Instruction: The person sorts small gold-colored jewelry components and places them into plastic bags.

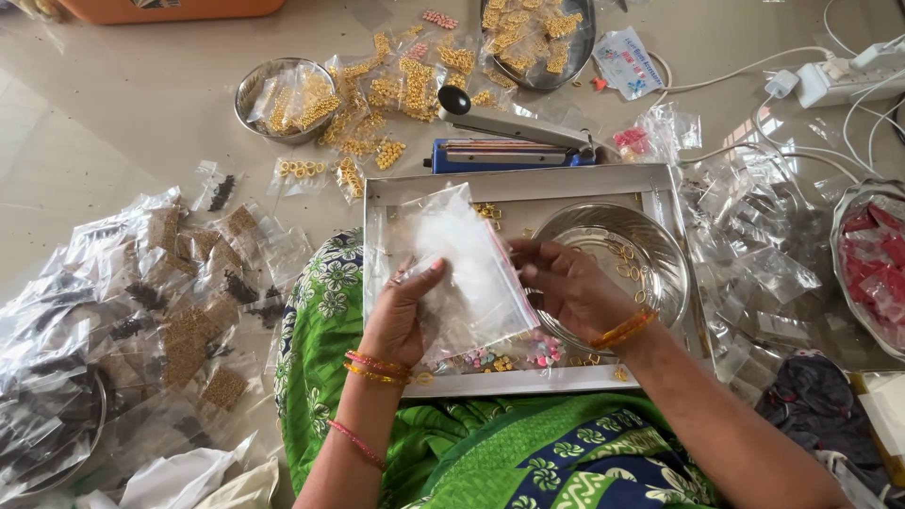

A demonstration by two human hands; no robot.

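Zip bag: a clear plastic zip bag (467, 273) with a red seal strip along its right edge is held between both hands above the metal tray (528, 382), tilted so its top corner points to 11 o'clock.
Left hand: the left hand (398, 316) grips the bag's left edge, thumb on top at 1 o'clock of the palm, fingers curled under the plastic.
Right hand: the right hand (566, 283) pinches the bag at its red-edged side, fingertips closed on the plastic, at 3 o'clock of the bag.
Bangles: orange and pink bangles ring both wrists.
Tray: a shallow rectangular tray rests on the green patterned lap (424, 443); small coloured beads lie along its near rim at 6 o'clock of the bag.
Bowl in tray: a round steel bowl (660, 250) sits in the tray's right half, under the right hand, with a few gold rings inside.
Sealer: a blue heat sealer (514, 141) with a black knob lies at 12 o'clock, just beyond the tray.
Gold packets: many small packets of gold pieces (377, 99) spread at 11 to 12 o'clock, some in a steel bowl (255, 85) and a steel plate (583, 38).
Left pile: filled bags of brown and dark pieces (179, 292) heap at 9 o'clock.
Empty bags: clear empty bags (754, 254) lie at 3 o'clock, beside a dish of red packets (872, 254).
Power strip: a white power strip (848, 80) with cables sits at 2 o'clock.
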